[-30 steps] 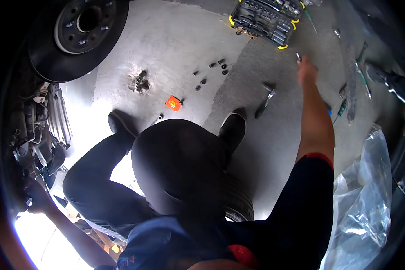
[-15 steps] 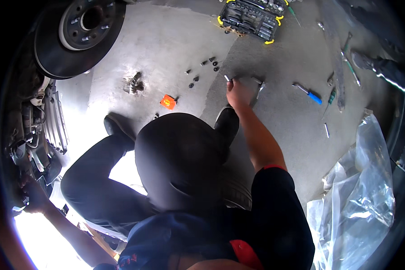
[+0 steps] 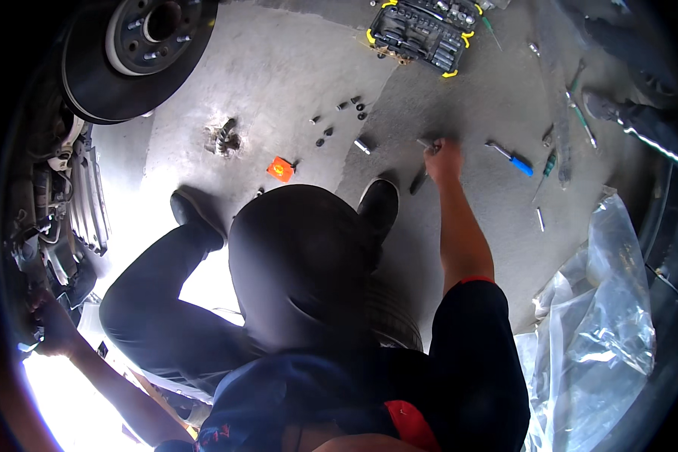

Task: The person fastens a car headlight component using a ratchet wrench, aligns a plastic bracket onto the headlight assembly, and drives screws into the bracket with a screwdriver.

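Observation:
On the concrete floor, my right hand (image 3: 442,158) is closed around a metal ratchet-like tool (image 3: 422,177) with a dark handle. A silver socket (image 3: 362,146) lies to its left. Further right lie a blue-handled tool (image 3: 515,163) and a slim metal bar (image 3: 541,219). My left hand (image 3: 53,324) is at the lower left, against dark car suspension parts (image 3: 53,226); its fingers are in shadow and hard to make out. An orange packet (image 3: 281,169) and several small dark bolts and caps (image 3: 328,132) lie left of my right hand.
A brake disc (image 3: 135,68) hangs upper left. An open socket case (image 3: 422,41) with yellow latches is at the top, green-handled tools (image 3: 581,120) at right, clear plastic sheet (image 3: 595,316) lower right. A dark stool seat (image 3: 294,264) is between my legs, a tire (image 3: 392,324) beside it.
My right hand swung in leftward from the upper right, set the silver socket on the floor, then shifted slightly right onto the ratchet-like tool. My left hand stays low at the left.

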{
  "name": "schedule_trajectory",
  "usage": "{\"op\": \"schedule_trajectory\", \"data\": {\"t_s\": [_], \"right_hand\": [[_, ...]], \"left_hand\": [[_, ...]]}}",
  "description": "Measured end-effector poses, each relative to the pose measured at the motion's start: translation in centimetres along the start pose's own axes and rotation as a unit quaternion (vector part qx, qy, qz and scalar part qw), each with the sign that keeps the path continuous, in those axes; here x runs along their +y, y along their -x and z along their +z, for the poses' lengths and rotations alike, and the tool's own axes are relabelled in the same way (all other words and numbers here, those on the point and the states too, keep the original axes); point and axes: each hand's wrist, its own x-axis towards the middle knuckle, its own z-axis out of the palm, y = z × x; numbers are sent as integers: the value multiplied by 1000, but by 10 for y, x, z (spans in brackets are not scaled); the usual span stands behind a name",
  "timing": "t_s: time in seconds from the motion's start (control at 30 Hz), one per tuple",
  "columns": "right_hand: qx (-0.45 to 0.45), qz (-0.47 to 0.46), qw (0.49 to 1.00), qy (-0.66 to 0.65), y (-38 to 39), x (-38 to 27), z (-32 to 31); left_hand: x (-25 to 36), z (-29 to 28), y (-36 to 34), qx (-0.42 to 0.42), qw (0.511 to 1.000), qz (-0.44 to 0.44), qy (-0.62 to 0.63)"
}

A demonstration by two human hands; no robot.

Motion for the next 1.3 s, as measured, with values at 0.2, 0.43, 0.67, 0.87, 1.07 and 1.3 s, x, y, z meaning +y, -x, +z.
{"op": "schedule_trajectory", "data": {"t_s": [0.2,0.43,0.67,0.87,1.07,1.3], "right_hand": [[-52,73,946,-313,62,-4,23],[-169,49,870,-460,90,-16,34],[-183,21,850,-494,94,-40,32],[-87,36,917,-387,93,-54,32],[-10,-4,925,-379,91,-46,34],[51,30,980,-189,84,-21,44]], "left_hand": [[3,-1,1,1,1000,3,-3],[-3,-1,-1,-1,1000,0,2],[-7,3,4,-1,1000,-1,12],[5,-1,-3,9,999,18,-33],[6,-4,-5,2,1000,13,-21],[8,-6,-5,8,1000,9,-12]]}}
